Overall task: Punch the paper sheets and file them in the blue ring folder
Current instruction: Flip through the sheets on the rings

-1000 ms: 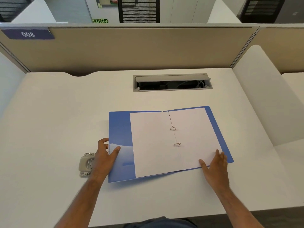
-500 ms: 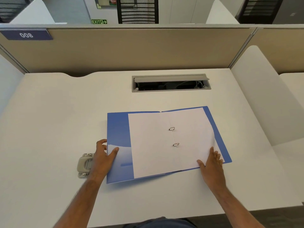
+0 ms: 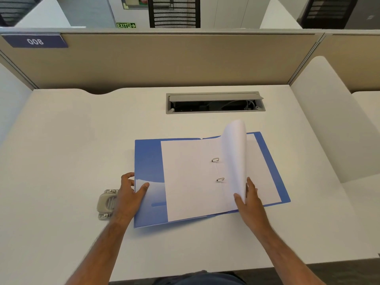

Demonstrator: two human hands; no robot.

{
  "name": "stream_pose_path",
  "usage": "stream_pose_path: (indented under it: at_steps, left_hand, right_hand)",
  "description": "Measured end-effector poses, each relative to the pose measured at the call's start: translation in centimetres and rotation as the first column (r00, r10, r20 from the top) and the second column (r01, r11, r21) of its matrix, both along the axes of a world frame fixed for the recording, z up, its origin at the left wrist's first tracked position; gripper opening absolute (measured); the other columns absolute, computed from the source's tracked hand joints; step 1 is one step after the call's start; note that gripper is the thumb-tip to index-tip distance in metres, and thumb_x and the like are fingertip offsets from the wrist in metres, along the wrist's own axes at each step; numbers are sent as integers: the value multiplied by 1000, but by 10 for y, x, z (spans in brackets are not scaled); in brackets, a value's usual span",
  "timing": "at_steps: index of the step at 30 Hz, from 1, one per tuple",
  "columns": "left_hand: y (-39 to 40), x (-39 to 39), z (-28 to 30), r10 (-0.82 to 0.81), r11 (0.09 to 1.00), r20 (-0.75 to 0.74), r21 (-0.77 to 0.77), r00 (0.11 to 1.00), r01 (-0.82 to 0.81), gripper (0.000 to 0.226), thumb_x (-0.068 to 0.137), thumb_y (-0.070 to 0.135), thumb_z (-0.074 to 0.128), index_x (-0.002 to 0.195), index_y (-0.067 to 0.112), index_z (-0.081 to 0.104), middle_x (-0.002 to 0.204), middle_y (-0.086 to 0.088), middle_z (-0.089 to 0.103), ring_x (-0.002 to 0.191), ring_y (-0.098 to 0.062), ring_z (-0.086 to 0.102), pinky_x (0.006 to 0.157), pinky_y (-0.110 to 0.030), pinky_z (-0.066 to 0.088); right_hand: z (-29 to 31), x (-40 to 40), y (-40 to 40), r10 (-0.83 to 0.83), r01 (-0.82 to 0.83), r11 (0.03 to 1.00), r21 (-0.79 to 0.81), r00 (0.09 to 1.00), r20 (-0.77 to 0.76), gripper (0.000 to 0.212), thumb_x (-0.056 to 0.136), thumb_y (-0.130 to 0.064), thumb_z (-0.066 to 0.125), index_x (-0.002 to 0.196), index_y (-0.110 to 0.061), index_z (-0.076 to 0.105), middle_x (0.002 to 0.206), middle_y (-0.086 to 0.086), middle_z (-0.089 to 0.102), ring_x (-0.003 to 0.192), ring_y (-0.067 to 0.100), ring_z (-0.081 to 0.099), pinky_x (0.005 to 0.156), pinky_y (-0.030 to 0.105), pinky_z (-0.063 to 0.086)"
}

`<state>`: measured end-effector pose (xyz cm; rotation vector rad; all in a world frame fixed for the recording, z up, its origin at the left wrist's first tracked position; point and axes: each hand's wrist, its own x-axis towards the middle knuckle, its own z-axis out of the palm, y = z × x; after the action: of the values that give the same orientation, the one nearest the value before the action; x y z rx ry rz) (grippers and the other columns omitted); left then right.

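The blue ring folder [image 3: 148, 159] lies open on the white desk, with white paper sheets [image 3: 189, 177] threaded on its two metal rings [image 3: 215, 160]. My right hand [image 3: 247, 202] pinches the near edge of a right-side sheet [image 3: 235, 153], which curls up and leftward over the rings. My left hand [image 3: 128, 194] grips the folder's left cover edge, thumb on top. A grey hole punch [image 3: 106, 204] sits on the desk just left of my left hand, partly hidden by it.
An open grey cable hatch [image 3: 214, 102] is set into the desk behind the folder. Beige partition panels [image 3: 164, 58] close off the back, and a white divider [image 3: 329, 120] stands on the right. The desk's near edge [image 3: 185, 272] runs just below my forearms.
My right hand moved left from the folder's right corner and lifted a right-side sheet, which now arcs upward. My left hand stayed on the left cover.
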<state>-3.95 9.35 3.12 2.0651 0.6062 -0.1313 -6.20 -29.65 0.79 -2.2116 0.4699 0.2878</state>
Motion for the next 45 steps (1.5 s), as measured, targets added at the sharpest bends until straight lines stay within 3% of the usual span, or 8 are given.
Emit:
stream_pose_path:
  at_steps: [7, 11, 15, 20, 25, 32, 38, 45]
  left_hand:
    - [0, -1, 0, 2, 1000, 9, -21, 1000, -2, 49, 94, 33, 71, 130, 31, 39, 106, 4, 62, 85, -13, 64, 65, -31, 48]
    - [-1, 0, 0, 12, 999, 12, -34, 1000, -11, 48, 94, 33, 72, 129, 32, 40, 104, 5, 63, 86, -16, 65, 64, -31, 48]
    - [0, 0, -1, 6, 1000, 11, -28, 1000, -5, 48, 94, 33, 72, 128, 33, 39, 104, 6, 62, 86, -14, 64, 65, -32, 49]
    - [1, 1, -3, 3, 1000, 5, -23, 1000, -3, 50, 94, 35, 72, 131, 30, 39, 104, 6, 61, 87, -16, 64, 65, -31, 49]
    - [1, 0, -4, 1, 1000, 6, -16, 1000, -1, 51, 94, 35, 72, 133, 29, 39, 105, 6, 60, 85, -12, 63, 65, -30, 49]
    - [3, 0, -8, 3, 1000, 6, -20, 1000, -3, 50, 93, 36, 72, 130, 32, 40, 104, 7, 61, 87, -14, 64, 67, -33, 50]
    - [4, 1, -10, 15, 999, 14, -42, 1000, -14, 51, 92, 36, 74, 129, 34, 40, 104, 5, 63, 88, -18, 66, 73, -39, 54]
    - [4, 1, -9, 10, 999, 16, -47, 1000, -9, 50, 92, 34, 74, 129, 33, 40, 105, 5, 64, 88, -18, 66, 68, -35, 50]
  right_hand:
    - [12, -3, 30, 116, -121, 991, 65, 990, 81, 66, 109, -34, 50, 163, -41, 14, 158, 4, 41, 130, 25, 55, 103, 48, 57]
    - [14, -8, 43, 207, -210, 976, 56, 977, 54, 70, 108, -46, 46, 150, -70, -4, 170, 2, 28, 152, 29, 38, 113, 55, 49]
    - [17, -9, 56, 274, -274, 960, 59, 962, 11, 75, 106, -51, 48, 152, -59, -10, 173, -9, 20, 163, 26, 13, 124, 54, 34]
    - [9, -12, 55, 338, -328, 931, 161, 940, -37, 94, 81, -94, 40, 158, -61, -3, 156, -46, 26, 163, 15, 5, 130, 56, 13]
    - [10, -16, 39, 206, -196, 925, 325, 979, 3, 60, 99, -66, 45, 154, -60, 22, 150, -46, 35, 142, -18, 32, 129, 41, 25]
    - [-18, -16, -14, 109, -98, 976, -195, 993, 43, 69, 97, -31, 73, 155, -15, 39, 166, 6, 33, 152, 28, 33, 121, 46, 37]
    - [-34, -16, -45, -2, -8, 887, -462, 1000, -22, 87, 96, -52, 65, 160, -7, 28, 173, 15, 18, 157, 37, 24, 122, 52, 35]
    - [-43, -19, -54, -52, -12, 868, -496, 992, -115, 110, 96, -69, 51, 165, -2, -3, 174, 22, 0, 163, 36, -2, 129, 50, 15]
